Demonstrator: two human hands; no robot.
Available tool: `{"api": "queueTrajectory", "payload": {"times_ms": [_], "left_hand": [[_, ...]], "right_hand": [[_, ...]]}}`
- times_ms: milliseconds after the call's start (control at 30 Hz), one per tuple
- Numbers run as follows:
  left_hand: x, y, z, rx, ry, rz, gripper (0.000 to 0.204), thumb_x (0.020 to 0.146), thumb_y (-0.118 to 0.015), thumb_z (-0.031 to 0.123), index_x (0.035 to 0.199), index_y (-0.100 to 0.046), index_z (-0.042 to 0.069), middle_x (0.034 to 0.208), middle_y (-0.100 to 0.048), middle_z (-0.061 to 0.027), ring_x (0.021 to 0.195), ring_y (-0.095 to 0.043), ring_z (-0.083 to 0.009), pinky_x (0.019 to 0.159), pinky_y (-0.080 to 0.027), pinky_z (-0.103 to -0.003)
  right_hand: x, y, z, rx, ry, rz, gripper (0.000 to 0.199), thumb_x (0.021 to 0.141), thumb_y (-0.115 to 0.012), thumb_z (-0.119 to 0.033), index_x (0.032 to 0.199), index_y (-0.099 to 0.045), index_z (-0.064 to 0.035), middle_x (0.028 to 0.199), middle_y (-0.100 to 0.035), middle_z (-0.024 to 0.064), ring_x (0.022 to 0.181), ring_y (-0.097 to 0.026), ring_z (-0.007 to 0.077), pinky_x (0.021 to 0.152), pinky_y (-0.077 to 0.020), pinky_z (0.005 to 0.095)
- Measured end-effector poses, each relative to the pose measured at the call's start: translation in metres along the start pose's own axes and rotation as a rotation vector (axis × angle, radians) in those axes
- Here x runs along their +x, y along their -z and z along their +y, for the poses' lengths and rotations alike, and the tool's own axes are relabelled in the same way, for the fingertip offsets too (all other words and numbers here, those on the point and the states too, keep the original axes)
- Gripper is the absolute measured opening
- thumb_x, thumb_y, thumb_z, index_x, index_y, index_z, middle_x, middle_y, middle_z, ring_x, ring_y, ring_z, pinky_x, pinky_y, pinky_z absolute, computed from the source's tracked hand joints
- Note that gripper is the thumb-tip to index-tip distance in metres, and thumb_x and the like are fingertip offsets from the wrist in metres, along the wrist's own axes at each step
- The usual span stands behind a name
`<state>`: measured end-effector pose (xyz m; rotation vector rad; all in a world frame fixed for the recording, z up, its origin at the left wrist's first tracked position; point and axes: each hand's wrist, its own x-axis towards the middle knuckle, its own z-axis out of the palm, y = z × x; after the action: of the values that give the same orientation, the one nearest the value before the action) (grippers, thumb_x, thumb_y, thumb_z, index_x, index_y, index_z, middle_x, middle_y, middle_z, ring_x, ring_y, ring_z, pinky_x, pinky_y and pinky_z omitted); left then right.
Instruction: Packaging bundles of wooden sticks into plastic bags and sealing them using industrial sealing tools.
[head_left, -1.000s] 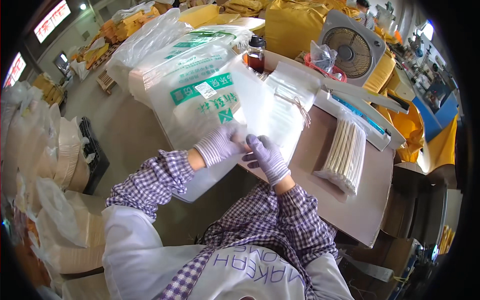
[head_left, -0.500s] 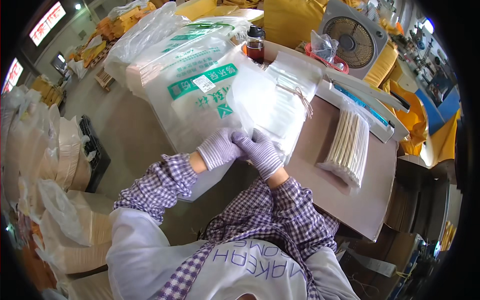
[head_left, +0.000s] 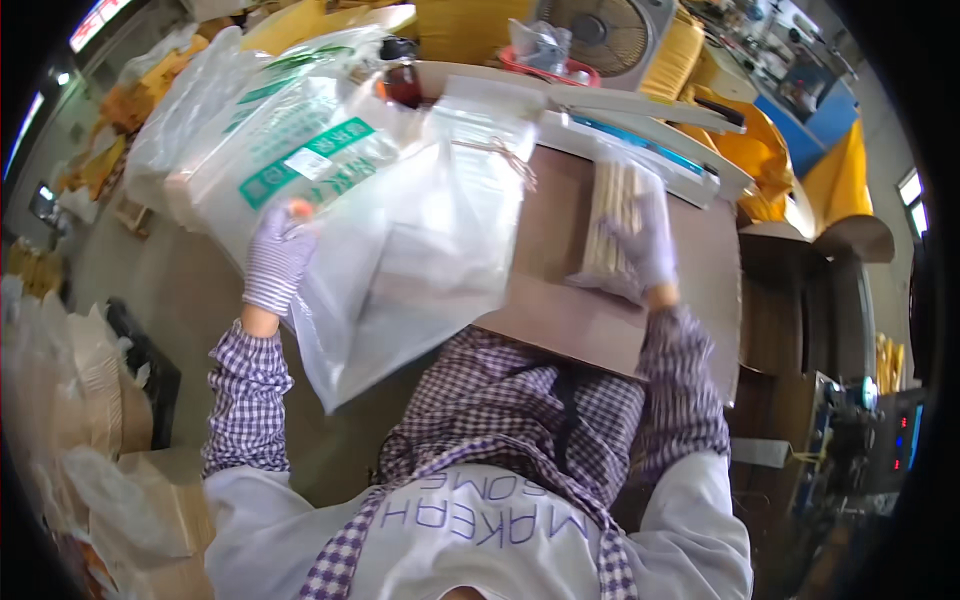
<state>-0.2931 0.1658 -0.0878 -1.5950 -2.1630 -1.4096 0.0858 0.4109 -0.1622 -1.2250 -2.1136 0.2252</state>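
My left hand (head_left: 278,262), in a striped, fingerless-tipped glove, is closed on the edge of a large clear plastic bag (head_left: 345,300). The bag spreads loose toward the middle and hangs past the table's front edge. To the right, my right hand (head_left: 648,240) is over a plastic-wrapped bundle of thin pale sticks (head_left: 608,250). Its thumb is apart from the fingers, though motion blurs them. Behind the loose bag lie a printed plastic sack (head_left: 300,165) with green bands and a stack of clear bags (head_left: 485,130) tied with string.
A long white bag sealer (head_left: 640,150) with a blue strip lies behind the sticks. Farther back are a dark-lidded bottle (head_left: 402,82), a red basket (head_left: 550,66) and a grey fan (head_left: 600,35). The brown table top (head_left: 560,310) ends close to my lap. Wrapped goods (head_left: 75,370) stand at left.
My hands, together at the bag before, are now apart. The left has gone left, pulling the bag's edge; the right has gone over to the stick bundle. The whole view has shifted.
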Motion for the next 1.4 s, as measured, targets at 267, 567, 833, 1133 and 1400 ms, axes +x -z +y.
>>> {"api": "queueTrajectory", "payload": {"times_ms": [267, 567, 833, 1133, 1400], "left_hand": [[0.016, -0.049, 0.088, 0.114, -0.302, -0.268, 0.023, 0.08, -0.052, 0.016, 0.101, -0.061, 0.017, 0.082, -0.063, -0.013, 0.069, -0.061, -0.028, 0.062, -0.049, -0.037], [-0.026, -0.128, 0.069, 0.42, -0.263, -0.805, 0.026, 0.085, -0.044, 0.019, 0.107, -0.058, 0.021, 0.086, -0.062, -0.0133, 0.076, -0.06, -0.0315, 0.067, -0.047, -0.041], [-0.013, -0.188, -0.018, -0.089, -0.788, -0.383, 0.028, 0.085, -0.046, 0.026, 0.1, -0.063, 0.009, 0.093, -0.063, -0.0146, 0.083, -0.061, -0.0283, 0.078, -0.046, -0.035], [0.009, -0.055, 0.12, 0.186, -0.358, -0.674, 0.032, 0.087, -0.044, 0.036, 0.104, -0.061, 0.014, 0.085, -0.063, -0.0147, 0.075, -0.06, -0.031, 0.067, -0.048, -0.039], [-0.1, -0.028, 0.193, -0.592, -0.653, -0.689, 0.02, 0.085, -0.044, 0.017, 0.092, -0.06, 0.007, 0.065, -0.059, -0.0151, 0.06, -0.06, -0.0268, 0.057, -0.049, -0.037]], "right_hand": [[-0.008, 0.019, 0.044, 0.312, -0.966, -0.345, 0.062, 0.063, -0.075, -0.03, 0.108, -0.049, 0.0034, 0.094, -0.059, 0.0157, 0.088, -0.058, 0.0267, 0.074, -0.0496, 0.0369], [-0.114, 0.029, -0.08, 1.812, -1.02, 0.001, 0.035, 0.075, -0.054, -0.017, 0.102, -0.052, 0.0045, 0.098, -0.058, 0.0149, 0.096, -0.054, 0.0247, 0.088, -0.044, 0.0351], [-0.193, -0.005, -0.119, 2.101, -0.62, -0.475, 0.063, 0.062, -0.055, -0.003, 0.121, -0.036, 0.0096, 0.1, -0.057, 0.019, 0.096, -0.057, 0.0285, 0.08, -0.0497, 0.0367], [-0.162, 0.046, -0.18, 1.563, -0.741, -0.55, 0.042, 0.067, -0.051, -0.003, 0.108, -0.047, 0.0071, 0.089, -0.056, 0.0084, 0.076, -0.055, 0.0149, 0.07, -0.0484, 0.0285], [-0.051, -0.016, -0.219, 0.96, -0.423, -0.52, 0.027, 0.078, -0.054, -0.017, 0.1, -0.055, -0.0005, 0.084, -0.058, 0.011, 0.078, -0.057, 0.0207, 0.064, -0.0474, 0.0333]]}}
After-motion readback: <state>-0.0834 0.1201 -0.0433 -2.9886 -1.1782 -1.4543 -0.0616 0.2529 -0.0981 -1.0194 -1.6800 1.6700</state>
